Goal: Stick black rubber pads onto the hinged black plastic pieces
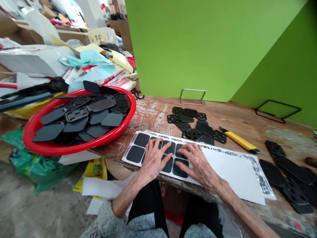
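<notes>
My left hand (pixel 155 157) and my right hand (pixel 195 162) lie flat on a white backing sheet (pixel 230 173), fingers spread. Rounded black adhesive pads (pixel 135 154) sit in rows on the sheet's left part, and both hands cover some of them. The sheet has a speckled silver border (pixel 260 175) and rests on a worn wooden workbench (pixel 158 115), overhanging its front edge. Neither hand grips anything.
Beyond the sheet lie black perforated plastic plates (pixel 193 134) and a yellow utility knife (pixel 239 140). More plates (pixel 292 175) lie to the right. A red basin (pixel 81 145) heaped with black pieces stands left, before cluttered papers and bags. Green panels rise behind.
</notes>
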